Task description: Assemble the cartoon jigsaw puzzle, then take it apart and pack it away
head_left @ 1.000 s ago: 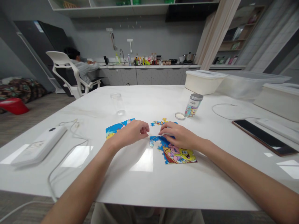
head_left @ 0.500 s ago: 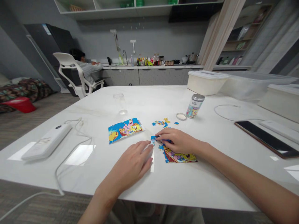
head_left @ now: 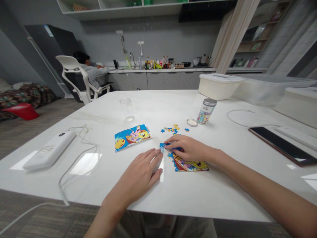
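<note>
A small blue jigsaw piece group [head_left: 161, 145] lies on the white table between my hands. My left hand [head_left: 140, 171] rests palm down, fingers stretched out, with its fingertips at the lower left edge of that group. My right hand [head_left: 190, 148] has its fingers bent and the fingertips on the group's right side. Under the right palm lies the partly joined cartoon puzzle [head_left: 190, 166], its upper part hidden by the hand. Loose puzzle pieces [head_left: 176, 127] are scattered just beyond. A bent picture sheet [head_left: 132, 137] with the same cartoon lies to the left.
A printed jar [head_left: 207, 111] and a ring-shaped lid [head_left: 192, 122] stand behind the pieces. A clear cup [head_left: 127, 109] is farther left. A power bank [head_left: 50, 150] with a cable lies left, a phone [head_left: 284, 145] right. Bins [head_left: 219, 86] line the far right. A person sits beyond.
Both hands stay in nearly the same place. The whole view shifts very slightly; nothing is visibly picked up or let go.
</note>
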A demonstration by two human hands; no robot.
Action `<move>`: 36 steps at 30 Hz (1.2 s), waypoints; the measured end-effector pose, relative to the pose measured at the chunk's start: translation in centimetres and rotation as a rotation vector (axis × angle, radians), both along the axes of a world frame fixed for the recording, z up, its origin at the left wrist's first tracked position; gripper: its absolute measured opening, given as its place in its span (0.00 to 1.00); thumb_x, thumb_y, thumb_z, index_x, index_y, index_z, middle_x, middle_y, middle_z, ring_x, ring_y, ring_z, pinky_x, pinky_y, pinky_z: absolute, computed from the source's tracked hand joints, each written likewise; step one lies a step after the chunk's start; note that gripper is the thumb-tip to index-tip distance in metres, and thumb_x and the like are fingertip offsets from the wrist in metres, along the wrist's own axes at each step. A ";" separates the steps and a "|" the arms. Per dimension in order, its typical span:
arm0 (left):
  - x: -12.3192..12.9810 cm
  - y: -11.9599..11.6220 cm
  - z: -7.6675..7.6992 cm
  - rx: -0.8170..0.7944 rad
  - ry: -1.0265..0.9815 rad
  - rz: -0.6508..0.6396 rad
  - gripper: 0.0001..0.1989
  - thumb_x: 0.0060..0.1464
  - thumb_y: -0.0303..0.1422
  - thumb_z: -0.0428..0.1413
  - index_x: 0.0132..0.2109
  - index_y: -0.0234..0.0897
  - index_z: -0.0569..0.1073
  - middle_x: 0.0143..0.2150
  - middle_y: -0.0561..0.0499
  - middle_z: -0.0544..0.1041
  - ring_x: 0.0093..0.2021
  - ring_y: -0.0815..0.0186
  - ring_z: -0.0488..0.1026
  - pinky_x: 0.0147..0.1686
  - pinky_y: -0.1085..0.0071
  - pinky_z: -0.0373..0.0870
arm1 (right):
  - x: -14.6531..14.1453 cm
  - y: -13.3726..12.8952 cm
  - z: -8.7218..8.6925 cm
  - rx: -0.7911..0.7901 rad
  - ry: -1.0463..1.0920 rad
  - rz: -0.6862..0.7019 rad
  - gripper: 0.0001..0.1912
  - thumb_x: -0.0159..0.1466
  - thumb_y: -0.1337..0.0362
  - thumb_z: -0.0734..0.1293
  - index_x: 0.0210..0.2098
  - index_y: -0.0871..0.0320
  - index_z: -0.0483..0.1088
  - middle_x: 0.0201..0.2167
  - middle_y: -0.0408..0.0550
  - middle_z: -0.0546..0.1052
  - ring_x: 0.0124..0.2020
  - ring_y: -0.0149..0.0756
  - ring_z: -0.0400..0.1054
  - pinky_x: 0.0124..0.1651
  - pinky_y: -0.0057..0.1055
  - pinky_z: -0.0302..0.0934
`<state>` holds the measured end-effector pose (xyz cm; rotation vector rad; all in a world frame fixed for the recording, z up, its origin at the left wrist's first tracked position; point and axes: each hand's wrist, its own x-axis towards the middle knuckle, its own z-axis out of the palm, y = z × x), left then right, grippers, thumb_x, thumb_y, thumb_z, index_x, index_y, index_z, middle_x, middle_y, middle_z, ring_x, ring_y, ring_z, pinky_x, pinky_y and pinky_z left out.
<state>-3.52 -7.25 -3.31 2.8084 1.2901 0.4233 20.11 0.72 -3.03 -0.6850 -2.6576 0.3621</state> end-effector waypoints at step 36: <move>3.2 3.6 -0.1 -0.053 -0.245 0.336 0.03 0.53 0.28 0.53 0.32 0.38 0.70 0.34 0.46 0.74 0.38 0.58 0.73 0.40 0.58 0.73 | -0.1 -0.1 0.2 0.023 -0.029 0.005 0.16 0.64 0.72 0.60 0.45 0.59 0.76 0.51 0.56 0.75 0.51 0.42 0.70 0.55 0.40 0.63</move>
